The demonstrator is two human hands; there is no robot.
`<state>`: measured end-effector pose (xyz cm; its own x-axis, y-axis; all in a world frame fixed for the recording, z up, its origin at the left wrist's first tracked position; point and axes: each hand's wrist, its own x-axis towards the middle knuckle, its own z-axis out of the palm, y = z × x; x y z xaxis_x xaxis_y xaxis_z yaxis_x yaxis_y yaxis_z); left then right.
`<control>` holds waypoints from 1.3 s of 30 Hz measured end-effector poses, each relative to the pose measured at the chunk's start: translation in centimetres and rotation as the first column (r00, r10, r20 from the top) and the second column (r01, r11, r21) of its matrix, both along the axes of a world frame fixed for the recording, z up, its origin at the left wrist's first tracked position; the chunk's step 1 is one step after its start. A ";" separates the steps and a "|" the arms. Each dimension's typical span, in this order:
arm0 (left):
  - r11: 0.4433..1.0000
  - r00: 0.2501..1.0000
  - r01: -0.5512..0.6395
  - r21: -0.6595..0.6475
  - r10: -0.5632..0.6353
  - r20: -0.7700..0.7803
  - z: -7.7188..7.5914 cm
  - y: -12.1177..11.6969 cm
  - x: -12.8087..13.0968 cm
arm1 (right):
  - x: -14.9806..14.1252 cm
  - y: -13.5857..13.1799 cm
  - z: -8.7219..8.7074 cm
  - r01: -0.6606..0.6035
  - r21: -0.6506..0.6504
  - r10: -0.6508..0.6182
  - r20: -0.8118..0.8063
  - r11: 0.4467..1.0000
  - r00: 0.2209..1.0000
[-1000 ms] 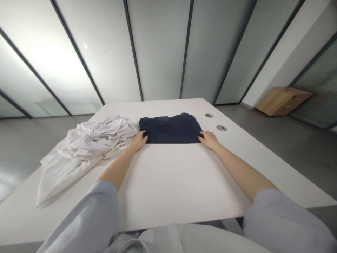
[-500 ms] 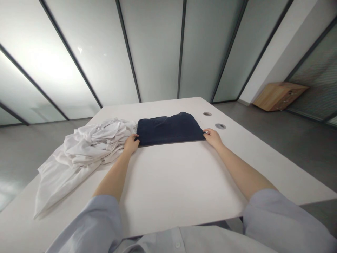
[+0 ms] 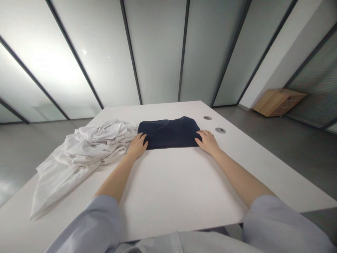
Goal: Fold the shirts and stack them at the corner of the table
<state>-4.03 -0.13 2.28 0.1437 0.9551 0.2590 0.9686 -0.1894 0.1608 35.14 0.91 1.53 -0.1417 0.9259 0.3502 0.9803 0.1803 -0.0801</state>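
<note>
A dark navy piece of folded cloth (image 3: 171,134) lies flat on the white table in front of me; which garment it is, I cannot tell. My left hand (image 3: 137,144) rests on its near left corner with the fingers spread. On the near right corner lies my right hand (image 3: 207,141), fingers apart and touching the cloth's edge. Close beside my left hand is a heap of crumpled white cloth (image 3: 97,142), one flap of it trailing toward the table's left edge.
The white table (image 3: 181,189) has two round cable holes, one grommet (image 3: 220,130) nearer and one grommet (image 3: 207,118) farther, to the right. Frosted glass panels (image 3: 158,52) stand behind it. A wooden cabinet (image 3: 276,102) is on the floor at the far right.
Both hands have loosened their pinch on the navy cloth's near corners and moved inward, now lying on it with fingers spread. The view has tilted up slightly.
</note>
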 end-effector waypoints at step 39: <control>0.964 0.984 -0.158 -0.212 0.136 -0.112 0.2 4.9 2.1 | -2.8 4.9 -0.3 0.070 -0.391 -0.039 0.088 0.918 0.995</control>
<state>-1.94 4.73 2.50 0.0114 0.9994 0.0329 0.9960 -0.0142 0.0881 32.39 5.85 1.21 -0.0989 0.9936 -0.0539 0.9938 0.0958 -0.0572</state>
